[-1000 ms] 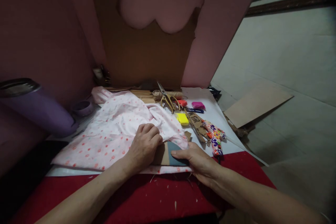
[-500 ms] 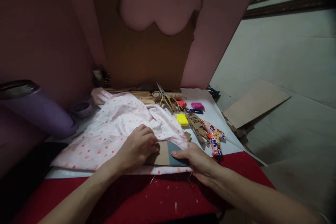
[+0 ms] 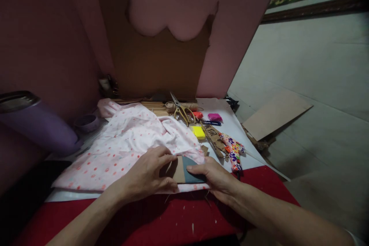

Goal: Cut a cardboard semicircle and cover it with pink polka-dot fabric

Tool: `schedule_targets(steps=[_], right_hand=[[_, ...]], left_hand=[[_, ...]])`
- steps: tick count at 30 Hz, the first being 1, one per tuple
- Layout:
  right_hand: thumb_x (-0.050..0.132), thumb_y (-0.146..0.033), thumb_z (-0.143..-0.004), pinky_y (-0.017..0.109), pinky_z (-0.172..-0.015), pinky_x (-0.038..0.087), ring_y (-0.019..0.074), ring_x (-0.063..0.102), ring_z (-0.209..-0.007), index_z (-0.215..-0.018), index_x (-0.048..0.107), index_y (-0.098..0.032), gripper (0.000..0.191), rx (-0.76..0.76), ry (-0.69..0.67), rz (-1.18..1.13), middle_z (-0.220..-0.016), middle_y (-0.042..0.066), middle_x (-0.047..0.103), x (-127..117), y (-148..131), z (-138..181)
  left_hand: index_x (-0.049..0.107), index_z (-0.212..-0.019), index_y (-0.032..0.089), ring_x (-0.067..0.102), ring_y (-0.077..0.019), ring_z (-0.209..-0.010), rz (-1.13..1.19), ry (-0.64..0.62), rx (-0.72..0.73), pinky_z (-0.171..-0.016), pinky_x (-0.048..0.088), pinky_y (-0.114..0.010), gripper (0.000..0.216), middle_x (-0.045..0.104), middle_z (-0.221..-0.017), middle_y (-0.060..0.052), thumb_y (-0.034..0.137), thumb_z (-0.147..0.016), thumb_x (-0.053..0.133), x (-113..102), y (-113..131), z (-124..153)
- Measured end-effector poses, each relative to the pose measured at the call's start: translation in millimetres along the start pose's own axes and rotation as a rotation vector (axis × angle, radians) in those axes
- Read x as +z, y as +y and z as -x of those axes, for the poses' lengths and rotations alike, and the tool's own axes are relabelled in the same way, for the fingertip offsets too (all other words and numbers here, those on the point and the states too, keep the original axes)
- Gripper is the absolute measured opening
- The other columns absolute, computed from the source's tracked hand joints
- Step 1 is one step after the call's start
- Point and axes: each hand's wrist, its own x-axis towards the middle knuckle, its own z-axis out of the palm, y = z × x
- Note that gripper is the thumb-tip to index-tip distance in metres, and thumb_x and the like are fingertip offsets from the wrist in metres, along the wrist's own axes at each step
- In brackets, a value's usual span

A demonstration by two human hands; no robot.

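A flat tan cardboard piece (image 3: 180,169) with a blue-grey end (image 3: 190,173) lies on white cloth with pink and red dots (image 3: 121,153). My right hand (image 3: 216,175) grips its right end, thumb pressed on the blue-grey part, fingers hidden beneath. Over the left part of the cardboard rests my left hand (image 3: 150,171). Its fingers reach to the cardboard's far edge while its thumb lies apart by the near edge, close to the cloth's border. The left end of the cardboard is hidden under that hand.
Behind the cloth lie gold-handled scissors (image 3: 182,112), twine (image 3: 184,106), a yellow packet (image 3: 198,132) and a pink packet (image 3: 215,117). A flower-patterned glue gun (image 3: 234,153) sits right, beside cardboard scraps (image 3: 213,138). A purple tumbler (image 3: 43,123) stands left.
My left hand has opened from a closed, curled shape, its thumb moving down to the near edge. My right hand keeps its hold. The whole view has shifted slightly.
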Motion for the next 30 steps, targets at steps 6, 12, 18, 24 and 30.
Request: schedule_targets(steps=[6, 12, 18, 24, 30], right_hand=[[0.072, -0.015, -0.054, 0.028, -0.068, 0.048, 0.0167, 0.063, -0.065, -0.091, 0.068, -0.012, 0.037, 0.016, 0.002, -0.005, -0.070, 0.004, 0.070, 4, -3, 1], [0.069, -0.023, -0.065, 0.027, -0.068, 0.048, 0.0150, 0.061, -0.067, -0.090, 0.066, -0.012, 0.027, 0.012, -0.059, 0.067, -0.071, 0.003, 0.068, 6, -9, 10], [0.067, -0.042, -0.071, 0.030, -0.061, 0.052, 0.0099, 0.051, -0.054, -0.073, 0.055, -0.017, 0.028, -0.001, -0.007, 0.350, -0.062, -0.003, 0.052, -10, -25, 34], [0.059, -0.037, -0.077, 0.021, -0.046, 0.043, 0.0129, 0.059, -0.062, -0.084, 0.058, -0.016, 0.023, -0.149, 0.112, 0.651, -0.077, 0.005, 0.063, -39, -41, 32], [0.056, -0.021, -0.083, 0.033, -0.075, 0.046, 0.0180, 0.059, -0.084, -0.092, 0.067, -0.021, 0.015, -0.719, 0.143, 1.072, -0.088, 0.004, 0.064, -39, -38, 22]], left_hand=[[0.061, -0.089, 0.017, 0.049, -0.0220, -0.087, -0.082, 0.171, -0.101, -0.077, 0.041, -0.038, 0.025, 0.060, -0.089, -0.009, 0.017, -0.090, 0.037, 15, -15, -10], [0.060, -0.084, 0.019, 0.046, -0.0230, -0.087, -0.138, 0.177, -0.150, -0.076, 0.038, -0.038, 0.017, 0.060, -0.089, -0.007, 0.014, -0.086, 0.043, 24, -25, -13], [0.060, -0.080, 0.020, 0.047, -0.0236, -0.084, -0.136, 0.161, -0.177, -0.073, 0.035, -0.038, 0.013, 0.062, -0.085, -0.005, 0.017, -0.085, 0.048, 23, -29, -12], [0.058, -0.073, 0.019, 0.047, -0.0235, -0.085, -0.097, 0.165, -0.199, -0.074, 0.034, -0.037, 0.010, 0.061, -0.083, -0.005, 0.013, -0.080, 0.054, 22, -34, -11], [0.056, -0.074, 0.019, 0.049, -0.0204, -0.080, -0.030, 0.174, -0.222, -0.072, 0.037, -0.034, 0.010, 0.057, -0.081, -0.003, 0.013, -0.081, 0.050, 14, -25, -9]])
